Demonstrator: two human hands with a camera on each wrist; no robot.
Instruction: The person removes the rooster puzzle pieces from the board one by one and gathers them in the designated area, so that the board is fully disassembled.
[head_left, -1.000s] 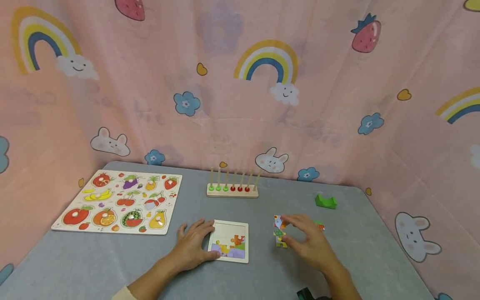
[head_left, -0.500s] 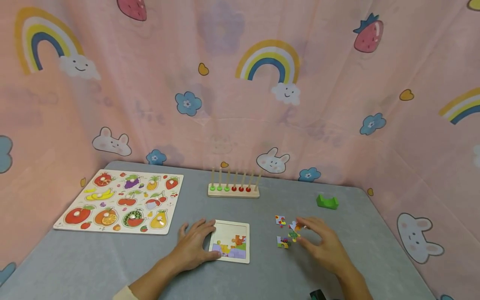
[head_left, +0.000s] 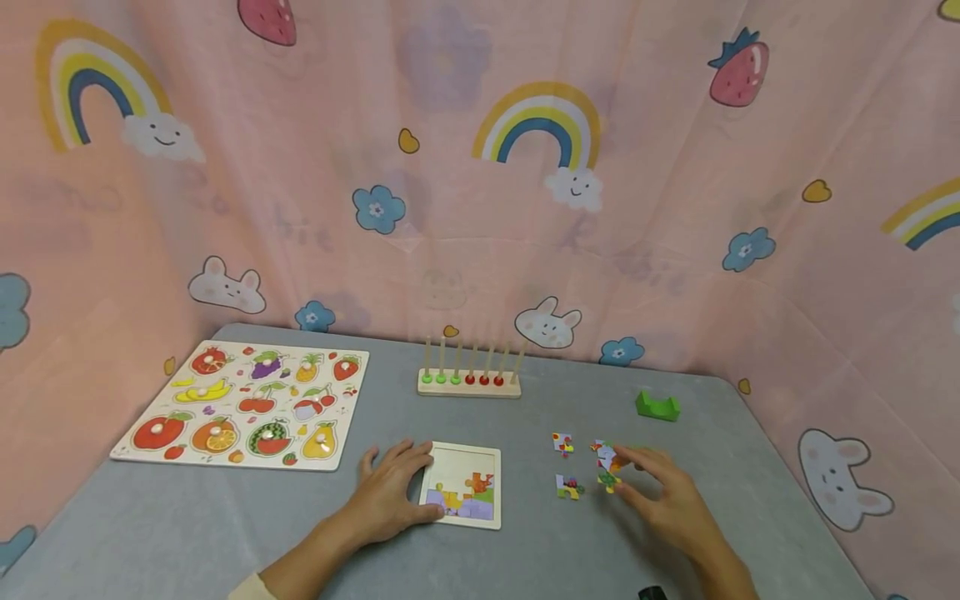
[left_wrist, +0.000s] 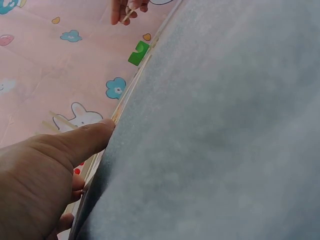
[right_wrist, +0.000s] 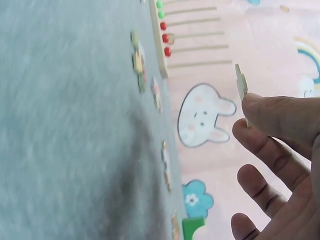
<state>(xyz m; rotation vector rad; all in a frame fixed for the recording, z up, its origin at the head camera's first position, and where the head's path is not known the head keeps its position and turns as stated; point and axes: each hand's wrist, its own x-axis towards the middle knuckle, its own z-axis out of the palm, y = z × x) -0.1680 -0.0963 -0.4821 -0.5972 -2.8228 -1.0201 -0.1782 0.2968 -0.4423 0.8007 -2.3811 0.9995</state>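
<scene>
My left hand holds the left side of a small wooden jigsaw tray, thumb at the lower corner and fingers along the upper left edge. Assembled pieces cover the lower part of the tray, and bare wood shows above. To the right, my right hand pinches a green and yellow jigsaw piece between thumb and index finger; the right wrist view shows this piece edge-on, above the table. Loose pieces lie nearby: one with red and yellow, one purple and yellow, others partly behind the fingers.
A fruit peg puzzle board lies at the left. At the back stands a wooden counting rack with upright pegs and green and red beads. A green notched block sits at the back right. A printed pink cloth hangs behind the grey table.
My right hand has moved right with the pinched piece, from over the two left loose pieces toward the ones farther right. My left hand and the tray have stayed in place.
</scene>
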